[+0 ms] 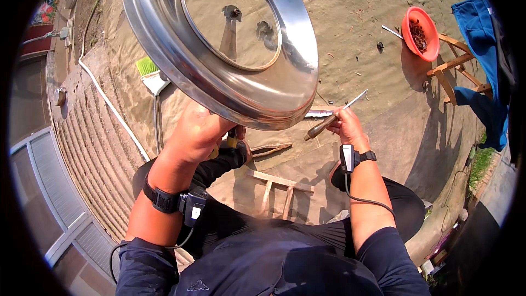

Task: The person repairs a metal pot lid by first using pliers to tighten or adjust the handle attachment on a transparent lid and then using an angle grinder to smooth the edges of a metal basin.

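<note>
My left hand (200,131) is closed on the lower edge of a large shiny metal ring-shaped piece (296,85) with a wide round hole, held up tilted. Its fingers are mostly hidden behind the wrist and the rim. Something yellow and black (233,137) shows beside this hand; I cannot make out whether it is held. In my right hand (348,129) is a slim tool with a wooden handle (318,129) and a thin metal shaft (357,98), perhaps a screwdriver, pointing up and away. A flat metal blade (319,113) shows between that hand and the ring.
A low wooden frame (279,178) stands between my legs, near a dark long-jawed tool (271,149). Left lie a green-bristled broom (155,83) and a pale hose (109,111). A red bowl (436,45) of brown scraps sits right, by a wooden stool (460,57) and blue cloth (476,27).
</note>
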`<state>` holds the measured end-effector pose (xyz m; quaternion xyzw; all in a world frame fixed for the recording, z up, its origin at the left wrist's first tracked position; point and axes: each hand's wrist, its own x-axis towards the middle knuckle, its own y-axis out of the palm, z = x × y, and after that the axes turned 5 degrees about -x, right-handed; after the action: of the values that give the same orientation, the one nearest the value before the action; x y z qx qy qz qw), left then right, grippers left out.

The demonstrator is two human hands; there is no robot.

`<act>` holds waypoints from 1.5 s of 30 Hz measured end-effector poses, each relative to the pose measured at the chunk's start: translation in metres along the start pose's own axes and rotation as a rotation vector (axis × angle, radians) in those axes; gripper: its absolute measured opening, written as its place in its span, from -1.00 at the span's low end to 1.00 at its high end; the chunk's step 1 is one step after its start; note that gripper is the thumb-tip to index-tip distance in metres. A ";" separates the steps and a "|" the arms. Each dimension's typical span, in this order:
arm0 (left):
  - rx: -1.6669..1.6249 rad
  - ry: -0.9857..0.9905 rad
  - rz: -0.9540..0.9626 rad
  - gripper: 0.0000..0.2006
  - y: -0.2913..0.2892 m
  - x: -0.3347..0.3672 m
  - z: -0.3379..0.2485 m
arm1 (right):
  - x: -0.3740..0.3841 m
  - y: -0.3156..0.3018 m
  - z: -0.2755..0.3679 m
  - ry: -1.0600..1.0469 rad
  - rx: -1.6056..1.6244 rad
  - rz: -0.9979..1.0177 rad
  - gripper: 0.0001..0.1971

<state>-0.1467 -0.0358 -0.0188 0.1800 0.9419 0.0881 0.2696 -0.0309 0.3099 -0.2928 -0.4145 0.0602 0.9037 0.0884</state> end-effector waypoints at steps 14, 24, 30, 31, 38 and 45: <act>0.093 0.117 0.299 -0.70 0.001 -0.016 0.014 | -0.272 0.000 0.215 -0.367 -0.099 0.233 -0.25; 0.148 0.334 0.474 -0.70 -0.003 -0.025 0.017 | -0.367 0.013 0.204 -0.336 -0.456 0.032 -0.36; 0.074 0.271 0.475 -0.68 -0.014 -0.024 0.026 | -0.381 0.016 0.224 -0.657 -0.820 -0.056 -0.49; 0.156 0.350 0.491 -0.67 -0.011 -0.026 0.022 | -0.380 0.019 0.226 -0.696 -0.845 -0.082 -0.52; 0.049 0.241 0.461 -0.67 0.016 -0.038 -0.001 | -0.374 0.025 0.232 -0.577 -0.735 -0.001 -0.55; -0.014 0.268 0.476 -0.68 0.013 -0.044 -0.002 | -0.363 0.025 0.229 -0.423 -0.507 0.069 -0.55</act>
<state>-0.1090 -0.0410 0.0073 0.3812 0.8997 0.1784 0.1156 0.0274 0.2871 0.1328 -0.2241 -0.1722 0.9585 -0.0376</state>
